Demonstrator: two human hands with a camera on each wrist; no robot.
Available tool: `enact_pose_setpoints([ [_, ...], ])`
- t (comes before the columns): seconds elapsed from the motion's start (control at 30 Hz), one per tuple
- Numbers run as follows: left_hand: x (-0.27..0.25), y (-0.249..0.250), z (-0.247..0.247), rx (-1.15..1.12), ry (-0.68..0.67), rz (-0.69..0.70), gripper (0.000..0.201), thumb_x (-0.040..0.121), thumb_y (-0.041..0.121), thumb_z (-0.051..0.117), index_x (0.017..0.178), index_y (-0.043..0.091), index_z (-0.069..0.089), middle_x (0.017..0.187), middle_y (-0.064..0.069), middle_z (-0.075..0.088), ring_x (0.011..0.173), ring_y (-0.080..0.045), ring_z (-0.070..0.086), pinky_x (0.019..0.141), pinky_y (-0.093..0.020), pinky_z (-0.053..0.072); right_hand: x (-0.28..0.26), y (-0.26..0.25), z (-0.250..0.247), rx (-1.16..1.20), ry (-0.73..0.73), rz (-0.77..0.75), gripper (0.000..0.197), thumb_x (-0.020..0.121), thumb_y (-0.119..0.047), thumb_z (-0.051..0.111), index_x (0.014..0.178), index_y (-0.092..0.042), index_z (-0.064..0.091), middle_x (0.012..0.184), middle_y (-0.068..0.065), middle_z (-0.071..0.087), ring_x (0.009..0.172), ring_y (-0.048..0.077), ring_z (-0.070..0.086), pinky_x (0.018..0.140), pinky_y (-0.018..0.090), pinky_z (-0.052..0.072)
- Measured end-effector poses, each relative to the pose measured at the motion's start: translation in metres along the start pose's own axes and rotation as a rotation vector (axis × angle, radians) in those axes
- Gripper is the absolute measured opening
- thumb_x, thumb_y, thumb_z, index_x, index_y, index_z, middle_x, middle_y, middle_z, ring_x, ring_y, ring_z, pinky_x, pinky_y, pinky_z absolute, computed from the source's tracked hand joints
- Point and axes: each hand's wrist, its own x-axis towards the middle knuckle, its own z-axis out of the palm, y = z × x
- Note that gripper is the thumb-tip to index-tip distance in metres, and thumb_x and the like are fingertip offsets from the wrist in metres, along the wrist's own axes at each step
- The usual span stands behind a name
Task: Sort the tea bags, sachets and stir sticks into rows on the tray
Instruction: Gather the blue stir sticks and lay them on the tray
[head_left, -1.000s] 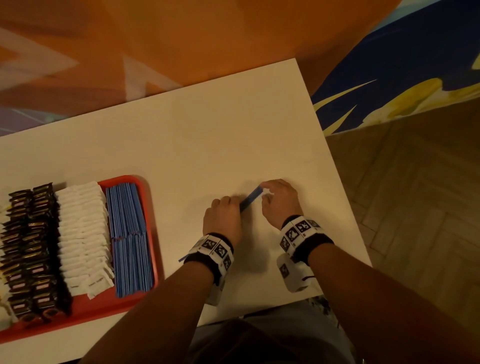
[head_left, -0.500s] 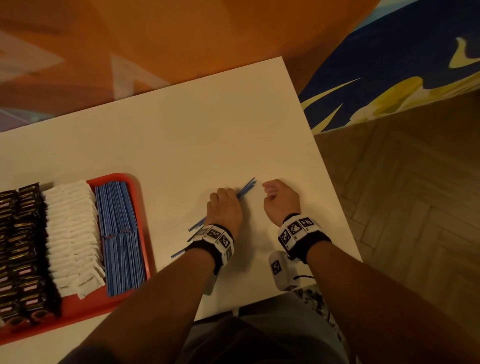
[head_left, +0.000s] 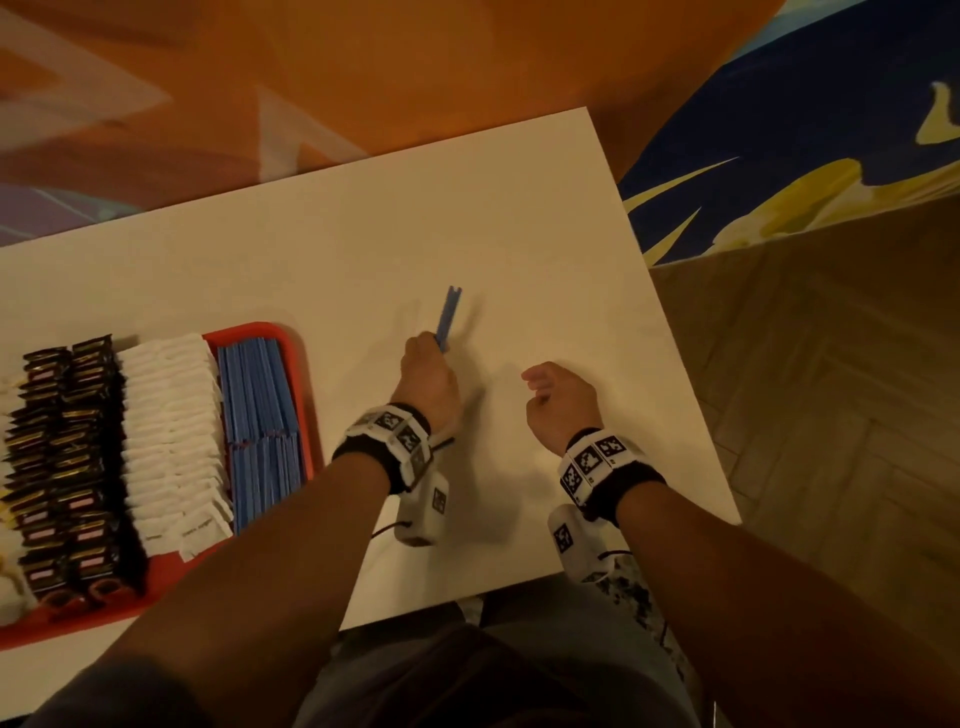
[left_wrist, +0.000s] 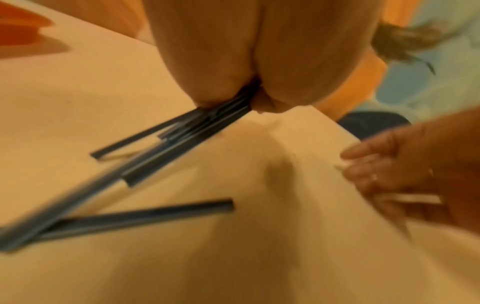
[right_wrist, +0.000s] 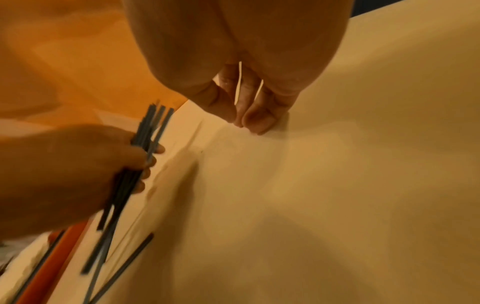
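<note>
Left hand (head_left: 428, 382) fingers (right_wrist: 145, 162) clamp blue stir sticks (head_left: 447, 317), ends protruding both sides, over tabletop (head_left: 363, 249). Right hand (head_left: 558, 402) loosely curled, holds nothing.

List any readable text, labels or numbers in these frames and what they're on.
None can be read.
White tea bags: faint print on the front tags, too small and blurred.
Dark sachets: pink and gold label bands, no legible letters.
Wristbands on the left hand and right hand: black and white square markers only, no words.
Blue stir sticks: no print visible.
</note>
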Motion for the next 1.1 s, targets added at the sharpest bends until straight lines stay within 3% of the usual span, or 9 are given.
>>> enact_pose_setpoints([
  [0.17, -0.005, -0.023, -0.044, -0.372, 0.118, -0.137, 0.024, 0.1, 0.002, 0.034, 0.114, 0.019, 0.039, 0.106, -0.01, 0.048, 0.082, -0.023, 0.054, 0.064, -0.03, 0.045, -0.012, -0.017, 0.039, -0.232, -0.225, -0.216, 0.032, 0.089, -0.007, 0.055, 0.119, -0.015, 0.06, 0.118, 0.004, 0.059, 0.109, 0.018, 0.055, 0.098, 0.028, 0.044],
  [0.37, -0.026, -0.039, -0.073, -0.729, 0.343, -0.31, 0.024, 0.103, 0.002, 0.031, 0.118, 0.017, 0.042, 0.091, 0.008, 0.042, 0.074, -0.008, 0.045, 0.079, -0.037, 0.05, -0.026, -0.04, 0.086, -0.701, -0.407, -0.514, 0.03, 0.091, -0.019, 0.061, 0.121, -0.022, 0.061, 0.119, 0.003, 0.055, 0.117, 0.026, 0.045, 0.094, 0.035, 0.042],
  [0.5, -0.032, -0.057, -0.081, -0.986, 0.439, -0.478, 0.035, 0.103, 0.003, 0.031, 0.134, 0.007, 0.046, 0.115, -0.014, 0.056, 0.089, -0.024, 0.055, 0.077, -0.036, 0.051, -0.037, -0.048, 0.096, -0.91, -0.369, -0.525, 0.028, 0.089, -0.008, 0.055, 0.116, -0.015, 0.058, 0.123, 0.006, 0.051, 0.119, 0.027, 0.042, 0.096, 0.038, 0.04],
  [0.6, -0.036, -0.07, -0.083, -1.197, 0.481, -0.567, 0.045, 0.097, -0.001, 0.029, 0.137, 0.009, 0.046, 0.078, -0.006, 0.051, 0.065, -0.014, 0.041, 0.046, -0.022, 0.037, -0.048, -0.048, 0.097, -0.967, -0.345, -0.487, 0.033, 0.09, -0.008, 0.053, 0.122, -0.009, 0.052, 0.127, 0.011, 0.048, 0.121, 0.029, 0.044, 0.099, 0.039, 0.041],
  [0.73, -0.047, -0.076, -0.088, -1.315, 0.463, -0.674, 0.058, 0.093, -0.002, 0.028, 0.15, 0.009, 0.036, 0.061, 0.001, 0.047, 0.049, -0.01, 0.036, 0.038, -0.02, 0.022, -0.058, -0.044, 0.094, -0.964, -0.352, -0.408, 0.034, 0.092, -0.008, 0.049, 0.126, -0.008, 0.046, 0.127, 0.013, 0.051, 0.118, 0.03, 0.048, 0.094, 0.039, 0.045],
  [0.8, -0.052, -0.075, -0.09, -1.347, 0.452, -0.683, 0.052, 0.092, -0.001, 0.029, 0.139, 0.012, 0.049, 0.056, 0.001, 0.044, 0.042, -0.011, 0.034, 0.037, -0.018, 0.02, -0.06, -0.044, 0.09, -0.942, -0.359, -0.358, 0.037, 0.092, -0.007, 0.05, 0.129, -0.008, 0.043, 0.129, 0.013, 0.051, 0.118, 0.03, 0.048, 0.093, 0.04, 0.047],
  [0.9, -0.061, -0.071, -0.093, -1.407, 0.429, -0.687, 0.032, 0.096, 0.003, 0.028, 0.075, 0.019, 0.047, 0.045, 0.004, 0.032, 0.031, -0.011, 0.025, 0.037, -0.014, 0.015, -0.063, -0.047, 0.087, -0.895, -0.369, -0.29, 0.037, 0.09, -0.008, 0.053, 0.126, -0.009, 0.044, 0.127, 0.012, 0.05, 0.116, 0.031, 0.05, 0.092, 0.039, 0.047],
  [1.0, -0.073, -0.066, -0.097, -1.443, 0.396, -0.658, 0.025, 0.093, 0.004, 0.034, 0.073, -0.001, 0.049, 0.043, 0.007, 0.025, 0.032, -0.01, 0.019, 0.038, -0.014, 0.014, -0.062, -0.062, 0.082, -0.659, -0.353, -0.199, 0.024, 0.088, -0.008, 0.056, 0.112, -0.01, 0.05, 0.116, 0.011, 0.054, 0.105, 0.028, 0.055, 0.084, 0.034, 0.047],
  [1.1, -0.084, -0.061, -0.1, -1.404, 0.335, -0.549, 0.027, 0.097, 0.022, 0.048, 0.071, 0.016, 0.043, 0.048, 0.007, 0.026, 0.037, -0.01, 0.019, 0.039, -0.017, 0.015, -0.064, -0.1, 0.075, -0.396, -0.29, -0.249, 0.008, 0.092, -0.009, 0.051, 0.098, -0.014, 0.051, 0.106, 0.011, 0.062, 0.085, 0.023, 0.053, 0.069, 0.027, 0.04],
])
